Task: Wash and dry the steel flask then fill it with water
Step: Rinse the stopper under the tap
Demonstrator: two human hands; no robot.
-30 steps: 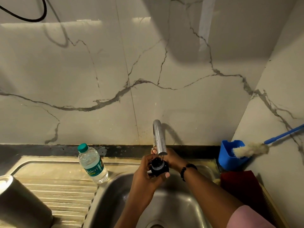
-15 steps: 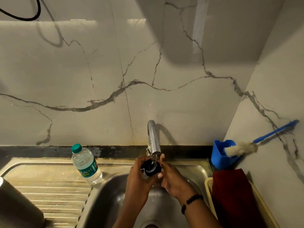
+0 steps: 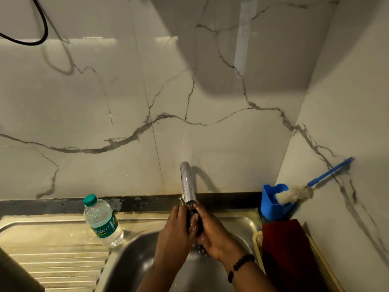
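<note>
Hands at lower centre: my left hand (image 3: 175, 232) and right hand (image 3: 212, 234) press together around one small black flask cap (image 3: 192, 218), fingers curled on it, under one curved chrome tap (image 3: 188, 183). One ribbed steel drainboard (image 3: 52, 258), one clear plastic bottle (image 3: 102, 221), one fluffy blue-handled brush (image 3: 294, 193). Flask body: only a dark shape at lower left edge, cannot tell.

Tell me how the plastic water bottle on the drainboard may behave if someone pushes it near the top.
The bottle stands upright and is tall and narrow, so it may tip. It looks nearly full, so probably heavy for its size. The ridged drainboard slopes to the sink; once down, its round body could roll.
</note>
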